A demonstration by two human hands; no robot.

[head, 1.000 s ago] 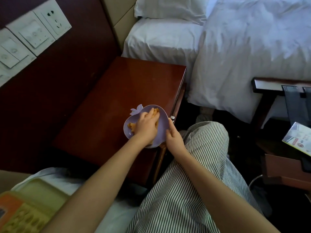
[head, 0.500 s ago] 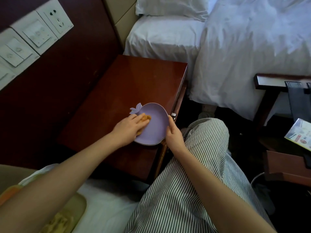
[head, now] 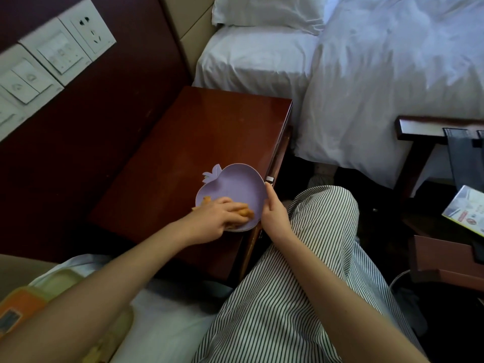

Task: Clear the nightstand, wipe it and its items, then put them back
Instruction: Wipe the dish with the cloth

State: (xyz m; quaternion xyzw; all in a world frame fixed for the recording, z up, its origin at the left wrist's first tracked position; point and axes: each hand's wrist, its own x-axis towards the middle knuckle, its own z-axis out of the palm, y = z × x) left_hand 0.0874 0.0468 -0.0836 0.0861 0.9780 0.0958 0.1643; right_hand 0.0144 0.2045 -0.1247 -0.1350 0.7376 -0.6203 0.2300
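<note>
While the left hand (head: 214, 218) bunches its fingers over an orange cloth (head: 245, 212) and presses it into the lower part of the purple dish (head: 235, 187), the right hand (head: 275, 214) pinches the dish's right rim, thumb on top, to steady it. The dish sits at the near right corner of the bench (head: 199, 142), just below the middle of the frame, its lower edge reaching the front edge.

Clearing looks done, since the dish is the only thing on the bench. This appears to be the item-wiping stage. Whether the top itself has been wiped cannot be told. Putting things back looks to be left, and a pale green tray (head: 65, 281) and an orange object (head: 23, 305) at lower left on white bedding may be waiting for that.

The dish is smooth, matte and shallow, fruit-shaped with a leaf tab at its upper left. The cloth looks soft and crumpled. The bench is glossy red-brown wood with square edges. Beyond it, a bed (head: 262, 58) with rumpled white linen fills the upper right.
</note>
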